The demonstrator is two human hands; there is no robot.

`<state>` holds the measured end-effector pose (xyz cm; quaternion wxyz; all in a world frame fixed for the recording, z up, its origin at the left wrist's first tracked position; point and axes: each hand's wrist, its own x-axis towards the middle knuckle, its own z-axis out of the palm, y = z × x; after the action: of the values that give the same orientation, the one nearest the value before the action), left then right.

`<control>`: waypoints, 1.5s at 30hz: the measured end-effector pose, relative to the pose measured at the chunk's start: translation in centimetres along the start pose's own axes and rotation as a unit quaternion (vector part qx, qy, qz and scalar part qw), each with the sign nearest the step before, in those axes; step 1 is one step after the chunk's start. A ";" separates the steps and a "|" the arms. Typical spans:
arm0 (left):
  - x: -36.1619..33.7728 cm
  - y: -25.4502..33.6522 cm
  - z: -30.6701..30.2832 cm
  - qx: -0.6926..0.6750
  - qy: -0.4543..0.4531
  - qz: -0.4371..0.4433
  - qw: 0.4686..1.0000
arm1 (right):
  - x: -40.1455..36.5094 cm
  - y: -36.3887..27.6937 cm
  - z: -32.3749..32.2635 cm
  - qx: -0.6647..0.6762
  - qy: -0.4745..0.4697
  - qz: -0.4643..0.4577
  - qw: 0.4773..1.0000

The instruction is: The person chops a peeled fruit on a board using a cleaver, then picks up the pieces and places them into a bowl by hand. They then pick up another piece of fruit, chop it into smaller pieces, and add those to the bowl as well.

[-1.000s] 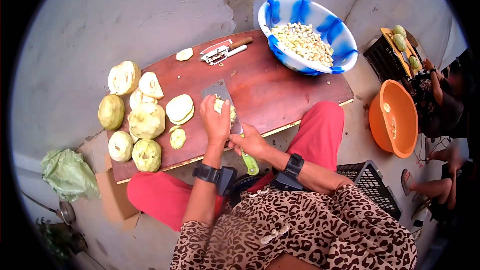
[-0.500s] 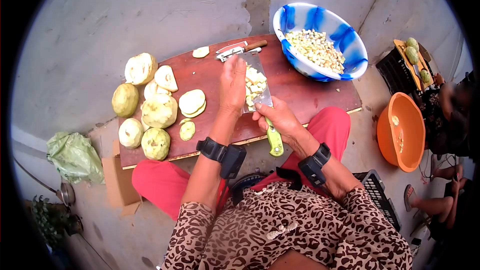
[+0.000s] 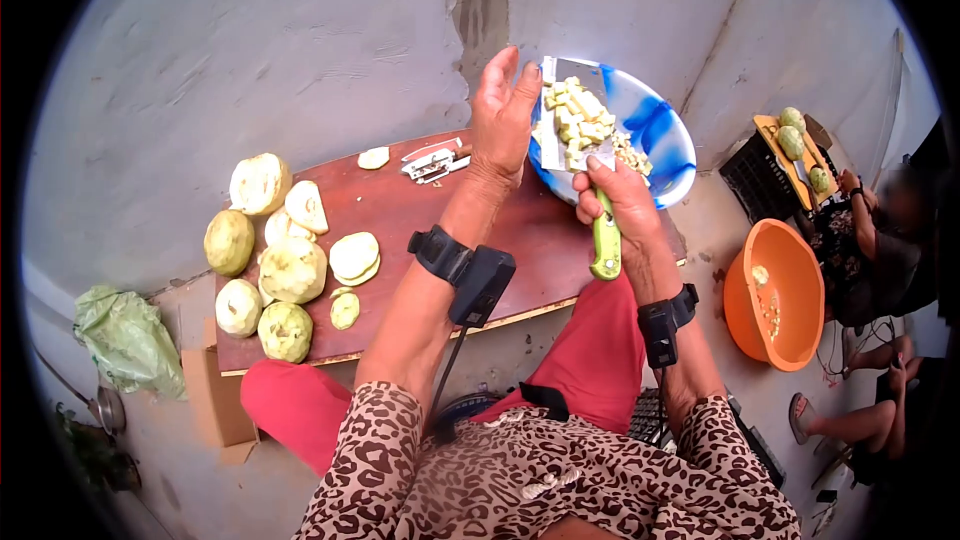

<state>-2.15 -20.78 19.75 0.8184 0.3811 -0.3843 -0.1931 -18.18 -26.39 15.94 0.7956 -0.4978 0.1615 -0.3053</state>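
Note:
My right hand [image 3: 622, 202] grips a wide-bladed knife by its green handle [image 3: 606, 245]. Pale diced pieces [image 3: 577, 117] lie heaped on the flat blade, which is over the near left part of a blue and white bowl [image 3: 668, 136]. More small pieces [image 3: 632, 154] show inside the bowl. My left hand [image 3: 503, 120] is raised just left of the blade, fingers stretched out, holding nothing. Cut slices [image 3: 354, 257] and peeled round pieces [image 3: 293, 270] sit on the left of the red-brown board [image 3: 450, 260].
Another knife and a peeler [image 3: 436, 162] lie at the board's back edge. An orange basin [image 3: 734, 302] stands on the floor at right, near other people [image 3: 865, 230]. A green plastic bag [image 3: 128, 340] and cardboard box [image 3: 222, 402] are at left.
Both hands have moved up and to the right, carrying the loaded blade from above the board to over the bowl. The view has shifted slightly.

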 end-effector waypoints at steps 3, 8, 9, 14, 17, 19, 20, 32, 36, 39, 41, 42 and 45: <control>-1.0 -1.7 -0.2 -0.003 0.011 -0.039 0.999 | 1.1 -2.8 -2.2 -0.060 0.063 -0.023 0.996; -5.9 -4.8 -3.4 0.118 -0.011 -0.139 0.983 | 5.9 -2.4 -9.7 -0.683 0.183 -0.080 0.702; -6.8 -4.7 -4.2 0.149 -0.016 -0.157 0.976 | 6.0 -2.0 -10.4 -0.727 0.180 -0.098 0.656; -11.1 -7.0 -8.2 0.219 -0.024 -0.178 0.959 | 5.0 -1.7 -8.8 -0.768 0.207 -0.080 0.601; -12.6 -6.7 -10.3 0.228 -0.032 -0.192 0.954 | 5.2 -1.0 -10.0 -0.747 0.213 -0.096 0.623; -13.4 -6.4 -11.2 0.223 -0.030 -0.217 0.950 | 5.1 -1.0 -10.2 -0.753 0.208 -0.091 0.617; -13.6 -6.3 -11.6 0.239 -0.037 -0.216 0.946 | 5.2 -1.3 -10.5 -0.766 0.192 -0.087 0.608; -11.2 -4.9 -7.3 0.501 -0.223 0.081 0.832 | 5.7 0.0 -11.5 -0.627 0.236 -0.112 0.734; -8.4 -6.2 -3.2 0.547 -0.277 0.162 0.773 | 3.6 -1.4 -8.4 -0.442 0.193 -0.060 0.874; -6.9 -7.5 -0.2 0.576 -0.292 0.189 0.740 | 2.9 -1.0 -8.3 -0.406 0.180 -0.062 0.894; -5.9 -8.8 1.7 0.585 -0.308 0.214 0.719 | 2.4 -1.0 -8.2 -0.390 0.175 -0.058 0.902; -5.6 -9.5 2.4 0.588 -0.318 0.227 0.708 | 2.1 -1.3 -7.8 -0.386 0.178 -0.058 0.903; -5.2 -11.3 3.5 0.585 -0.327 0.245 0.701 | 1.1 -1.4 -7.5 -0.387 0.190 -0.070 0.900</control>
<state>-8.36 -26.43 10.00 0.2722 0.5884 -0.7434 0.1647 -21.97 -32.71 13.83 0.4709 -0.7091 0.3795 -0.3624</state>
